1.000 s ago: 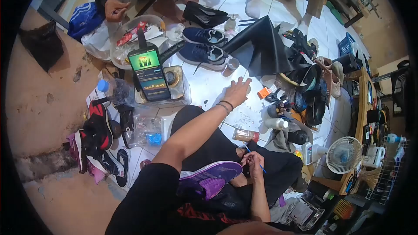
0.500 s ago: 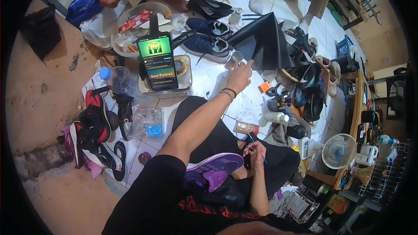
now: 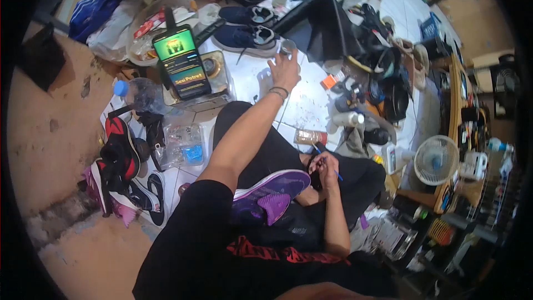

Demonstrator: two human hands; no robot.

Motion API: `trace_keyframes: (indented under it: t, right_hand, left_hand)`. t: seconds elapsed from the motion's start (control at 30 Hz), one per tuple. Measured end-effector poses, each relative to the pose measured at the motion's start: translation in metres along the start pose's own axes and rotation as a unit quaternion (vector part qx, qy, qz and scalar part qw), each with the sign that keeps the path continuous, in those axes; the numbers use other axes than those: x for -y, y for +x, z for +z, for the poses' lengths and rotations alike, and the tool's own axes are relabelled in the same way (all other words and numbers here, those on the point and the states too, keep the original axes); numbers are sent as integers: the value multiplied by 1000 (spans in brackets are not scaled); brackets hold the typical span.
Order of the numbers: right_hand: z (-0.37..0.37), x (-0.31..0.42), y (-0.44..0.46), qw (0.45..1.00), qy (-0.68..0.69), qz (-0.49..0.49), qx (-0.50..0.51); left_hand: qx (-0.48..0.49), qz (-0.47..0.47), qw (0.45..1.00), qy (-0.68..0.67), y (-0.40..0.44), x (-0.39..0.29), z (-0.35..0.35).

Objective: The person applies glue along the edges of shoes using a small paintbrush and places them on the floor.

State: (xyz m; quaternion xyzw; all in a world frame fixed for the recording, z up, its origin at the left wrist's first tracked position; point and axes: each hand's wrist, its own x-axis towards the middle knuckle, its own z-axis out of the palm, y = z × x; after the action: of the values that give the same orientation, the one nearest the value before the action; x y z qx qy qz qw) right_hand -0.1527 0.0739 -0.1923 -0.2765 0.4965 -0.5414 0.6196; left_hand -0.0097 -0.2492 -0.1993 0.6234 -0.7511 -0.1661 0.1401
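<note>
My left hand (image 3: 285,73) reaches out over the white tiled floor, its fingers at a small clear cup (image 3: 287,47) and seemingly gripping it. Just beyond the cup lie dark blue sneakers (image 3: 244,38), with a black sheet of material (image 3: 316,30) to their right. Near my knee, my right hand (image 3: 326,165) pinches a thin blue stick (image 3: 337,174), perhaps a brush or pen; its tip is too small to make out. Across my lap rests a purple shoe (image 3: 272,189), its sole edge turned upward. A jar with brownish contents (image 3: 310,136) lies on its side close to my right hand.
A phone (image 3: 182,64) stands on a holder by a metal tin (image 3: 219,91). Left are a water bottle (image 3: 139,90), a clear plastic box (image 3: 185,143) and several shoes. To the right are a white bottle (image 3: 348,118), more shoes and a fan (image 3: 436,160).
The view has shifted, so most things sit higher and further left. My left hand's fingers have closed in around the cup. My right hand keeps hold of the blue stick.
</note>
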Motion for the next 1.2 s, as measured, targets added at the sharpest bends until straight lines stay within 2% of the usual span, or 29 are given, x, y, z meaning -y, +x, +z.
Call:
trace_keyframes:
  t: [0.23,0.47,0.53,0.6,0.73,0.83,0.93,1.2]
  right_hand:
    - [3,5,-4,1000,5,14,28]
    - [7,13,-10,999,0,25,20]
    - [8,14,-9,999,-14,28,34]
    - [4,10,-8,998,-21,7,61]
    - [5,10,-9,996,-24,-3,82]
    - [4,10,-5,996,-25,-16,89]
    - [2,8,2,996,22,6,89]
    - [0,7,-3,995,47,30,82]
  left_hand:
    - [82,-14,996,-37,-3,2,-14]
    - [44,-13,995,-87,-1,14,-12]
    - [-9,25,996,-87,12,33,32]
    - [-13,19,996,-86,16,37,27]
    - [47,-27,996,-74,-4,13,-11]
    - [64,-8,991,-119,2,20,-5]
    - [97,-43,977,-187,13,27,4]
    - [47,-84,978,-184,13,30,2]
